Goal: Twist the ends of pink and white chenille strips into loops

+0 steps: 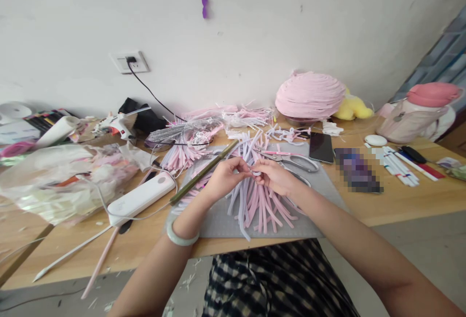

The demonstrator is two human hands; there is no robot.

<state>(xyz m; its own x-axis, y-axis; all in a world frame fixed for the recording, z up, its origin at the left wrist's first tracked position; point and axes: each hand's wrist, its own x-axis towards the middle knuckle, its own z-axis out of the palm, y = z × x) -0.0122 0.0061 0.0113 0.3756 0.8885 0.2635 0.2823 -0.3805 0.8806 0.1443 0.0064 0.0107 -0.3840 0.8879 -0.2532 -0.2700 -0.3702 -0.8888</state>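
My left hand (pixel 230 176) and my right hand (pixel 272 175) meet over the grey cutting mat (pixel 214 227), fingertips pinched together. Between them is a small, pale lavender curled piece of pipe cleaner (pixel 257 173), mostly covered by the fingers. Beneath lies a spread of pink pipe cleaners (pixel 267 212) and lavender pipe cleaners (pixel 238 210), fanned toward the mat's front edge. Scissors (pixel 296 162) with grey handles rest just beyond my right hand. An olive-green rod (pixel 204 174) lies slantwise beside my left hand.
On the left are a white elongated device (pixel 141 198) with a cable and a plastic bag (pixel 73 181) of scraps. A glue gun (pixel 120 125) stands behind. Right are a dark phone (pixel 321 147), white markers (pixel 400 166) and a jug (pixel 413 118). A pink coiled bundle (pixel 310 96) sits by the wall.
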